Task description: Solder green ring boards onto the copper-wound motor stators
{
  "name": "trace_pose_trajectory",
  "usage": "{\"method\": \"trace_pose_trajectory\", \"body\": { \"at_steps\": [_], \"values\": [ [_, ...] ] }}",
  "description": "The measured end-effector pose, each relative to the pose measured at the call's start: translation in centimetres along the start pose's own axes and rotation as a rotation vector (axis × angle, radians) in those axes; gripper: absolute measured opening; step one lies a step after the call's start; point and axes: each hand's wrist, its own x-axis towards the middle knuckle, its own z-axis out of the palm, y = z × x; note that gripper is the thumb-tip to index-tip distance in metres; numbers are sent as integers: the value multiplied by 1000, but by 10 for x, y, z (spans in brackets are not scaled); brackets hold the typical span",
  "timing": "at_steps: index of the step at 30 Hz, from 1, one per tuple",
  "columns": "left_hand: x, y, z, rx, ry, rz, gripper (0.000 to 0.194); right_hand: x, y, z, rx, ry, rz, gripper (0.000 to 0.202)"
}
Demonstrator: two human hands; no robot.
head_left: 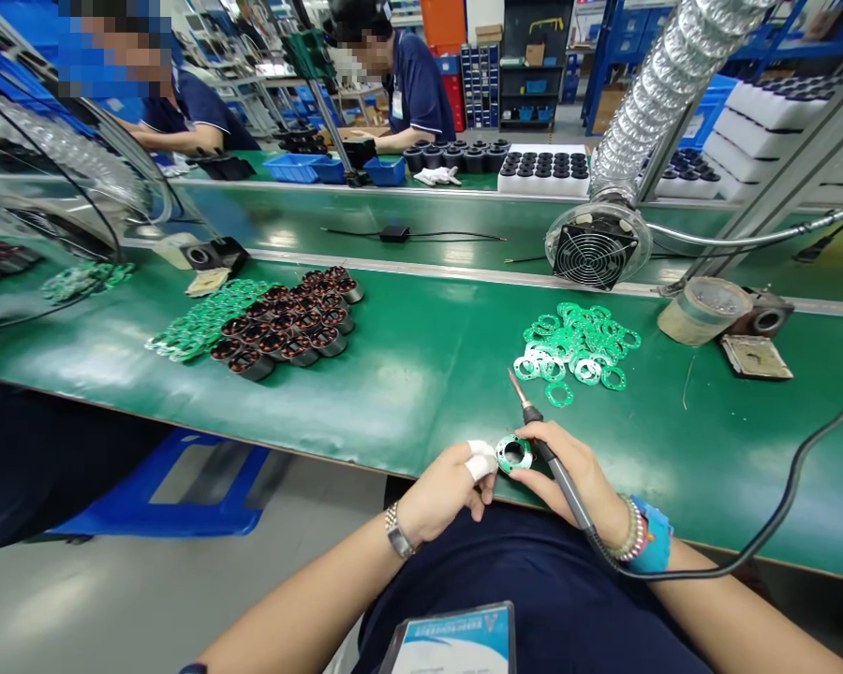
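A green ring-shaped circuit board is held upright near the table's front edge, its round hole facing me. My left hand, with white covers on two fingertips, pinches the ring's left side. On the other side, the thumb and forefinger of my right hand grip the same ring. A soldering iron also lies in my right hand, passing under the forefinger, its tip pointing up and left, away from the ring. Whether a part sits behind the ring, I cannot tell.
Loose green rings lie ahead of my hands. Copper-wound motor stators stand left, beside more green boards. A fan with a duct, a plastic tub and a soldering iron stand are at the right. Two people work across the bench.
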Motion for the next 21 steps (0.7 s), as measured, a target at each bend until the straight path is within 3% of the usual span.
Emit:
{"method": "trace_pose_trajectory", "body": {
  "at_steps": [1, 3, 7, 9, 13, 17, 21],
  "values": [
    [-1, 0, -1, -119, -36, -57, 23, 0, 0, 0, 2, -2, 0, 31],
    [-3, -3, -6, -129, -6, -36, 18, 0, 0, -1, 10, -4, -6, 31],
    [-6, -12, -15, 281, 185, 325, 14, 0, 0, 0, 17, 1, -16, 32],
    [-4, -16, -17, 401, 226, 482, 13, 0, -1, 0, 10, 8, -10, 33],
    [0, -20, -17, 459, 237, 619, 15, 1, -2, 0, -3, 11, -12, 33],
    [1, -19, -16, 417, 219, 595, 12, 1, -3, -1, 5, 11, -25, 32],
    [5, -10, -3, 188, 220, 356, 7, 0, -3, 0, 0, 17, -29, 32]
  ]
}}
